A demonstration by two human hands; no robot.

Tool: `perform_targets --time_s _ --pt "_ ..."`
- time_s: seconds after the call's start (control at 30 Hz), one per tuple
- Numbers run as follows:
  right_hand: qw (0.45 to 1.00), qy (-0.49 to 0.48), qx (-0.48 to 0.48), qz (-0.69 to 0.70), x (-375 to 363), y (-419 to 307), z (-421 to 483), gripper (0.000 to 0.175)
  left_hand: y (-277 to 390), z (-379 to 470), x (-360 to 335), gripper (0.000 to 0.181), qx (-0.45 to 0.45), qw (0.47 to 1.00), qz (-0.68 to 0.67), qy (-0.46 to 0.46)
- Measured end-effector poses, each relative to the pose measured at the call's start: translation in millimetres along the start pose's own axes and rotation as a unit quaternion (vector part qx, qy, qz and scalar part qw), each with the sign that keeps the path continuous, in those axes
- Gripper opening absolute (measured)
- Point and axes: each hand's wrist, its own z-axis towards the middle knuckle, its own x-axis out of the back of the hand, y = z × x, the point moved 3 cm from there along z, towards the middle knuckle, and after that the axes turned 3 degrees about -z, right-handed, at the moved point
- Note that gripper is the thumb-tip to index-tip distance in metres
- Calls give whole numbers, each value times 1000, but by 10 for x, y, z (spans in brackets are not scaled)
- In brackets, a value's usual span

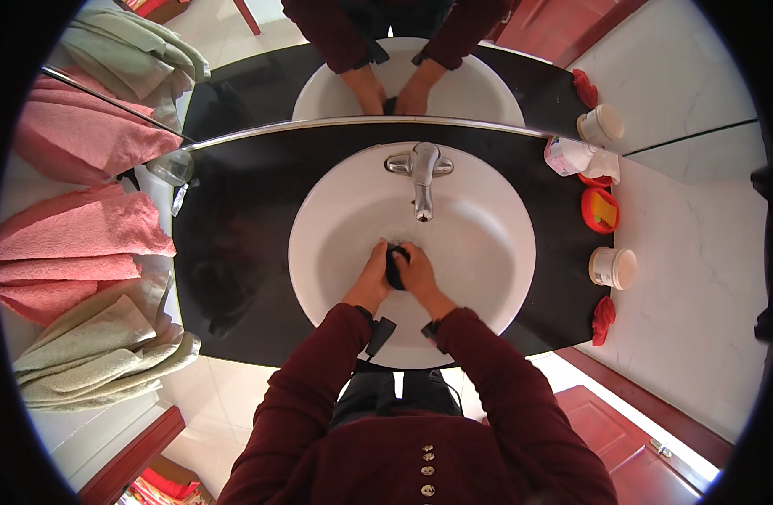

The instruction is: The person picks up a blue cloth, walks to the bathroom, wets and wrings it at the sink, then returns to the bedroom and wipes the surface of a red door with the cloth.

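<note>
A small black object (396, 267) is held over the white oval washbasin (336, 189), and its exact kind cannot be told. My left hand (372, 278) cups it from the left side. From the right, my right hand (418, 271) grips it with the fingers curled over its top. Both hands are low in the bowl, in front of the chrome faucet (424, 183), whose spout points towards them. No stream of water can be made out under the spout. Dark bands circle both wrists, with a black box-shaped device (380, 338) at the left one.
Around the basin runs a black countertop (235, 252), with a mirror (248, 95) behind it. Pink towels (84, 233) and pale green towels (109, 353) hang at left. Along the right edge are a pump bottle (568, 156), a red soap dish (600, 209), a lidded tub (612, 267) and a red cloth (603, 320).
</note>
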Motion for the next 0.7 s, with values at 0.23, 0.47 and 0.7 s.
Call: perform_targets --time_s 0.23,0.47,0.7 --pt "981 -57 9 -183 230 -184 107 16 -156 -118 -138 40 62 998 26 -5" --pt "985 128 97 -62 1260 -407 195 15 78 -279 -33 35 8 996 66 63" --pt "937 95 318 -103 1560 -1282 250 52 255 -473 58 36 0 996 73 57"
